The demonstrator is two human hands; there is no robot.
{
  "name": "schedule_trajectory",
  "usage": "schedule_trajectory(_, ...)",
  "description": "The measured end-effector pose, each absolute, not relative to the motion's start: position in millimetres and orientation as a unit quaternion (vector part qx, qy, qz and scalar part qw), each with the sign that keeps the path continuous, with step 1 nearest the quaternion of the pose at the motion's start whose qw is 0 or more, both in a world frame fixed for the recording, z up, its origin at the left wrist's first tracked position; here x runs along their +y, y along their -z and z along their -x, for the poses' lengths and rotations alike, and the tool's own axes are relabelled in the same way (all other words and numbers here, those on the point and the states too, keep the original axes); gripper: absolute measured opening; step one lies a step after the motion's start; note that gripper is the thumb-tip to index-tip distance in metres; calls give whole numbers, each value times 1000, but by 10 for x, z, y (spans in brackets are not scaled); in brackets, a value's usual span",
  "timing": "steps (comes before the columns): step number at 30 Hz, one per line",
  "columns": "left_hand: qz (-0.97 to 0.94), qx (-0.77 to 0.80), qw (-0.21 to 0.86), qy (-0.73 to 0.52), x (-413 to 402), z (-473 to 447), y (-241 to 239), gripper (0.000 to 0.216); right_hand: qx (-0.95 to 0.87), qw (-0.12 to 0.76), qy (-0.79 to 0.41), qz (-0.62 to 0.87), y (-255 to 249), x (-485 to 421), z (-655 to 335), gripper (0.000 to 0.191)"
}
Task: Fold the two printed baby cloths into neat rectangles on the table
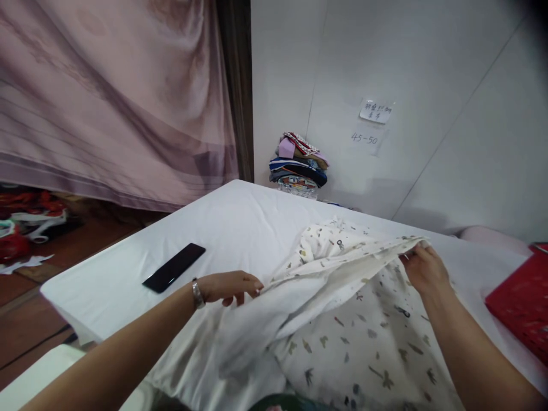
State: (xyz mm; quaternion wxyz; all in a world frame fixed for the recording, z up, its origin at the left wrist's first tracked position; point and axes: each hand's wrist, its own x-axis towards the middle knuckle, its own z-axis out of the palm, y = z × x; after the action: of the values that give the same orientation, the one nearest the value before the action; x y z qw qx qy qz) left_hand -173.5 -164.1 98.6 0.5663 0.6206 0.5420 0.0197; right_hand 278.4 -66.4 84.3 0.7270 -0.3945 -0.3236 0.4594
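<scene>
A white cloth (342, 331) printed with small green, brown and dark figures spreads over the near right part of the table and hangs toward me. My right hand (426, 265) pinches its upper right edge and lifts it, so a fold opens between the layers. At the cloth's left edge, my left hand (231, 285), with a silver bracelet on the wrist, has its thumb and index finger closed on the fabric. The edge stretches slantwise between both hands. Part of the cloth near me is blurred.
A black phone (174, 267) lies on the white-covered table (240, 217), left of the cloth. Folded clothes (298, 165) are stacked at the far edge by the wall. A red object (520, 302) is at the right. A pink curtain (120, 97) hangs behind on the left.
</scene>
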Motion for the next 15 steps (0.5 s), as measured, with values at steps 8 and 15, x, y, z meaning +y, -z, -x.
schedule_trajectory(8, -676, 489, 547, -63, -2221, 1434, -834, 41, -338, 722, -464, 386, -795, -563, -2729, 13)
schedule_trajectory(15, -655, 513, 544, -111, -2406, 1789, -996, 30, -353, 716, -426, 426, -926, -465, -2822, 17)
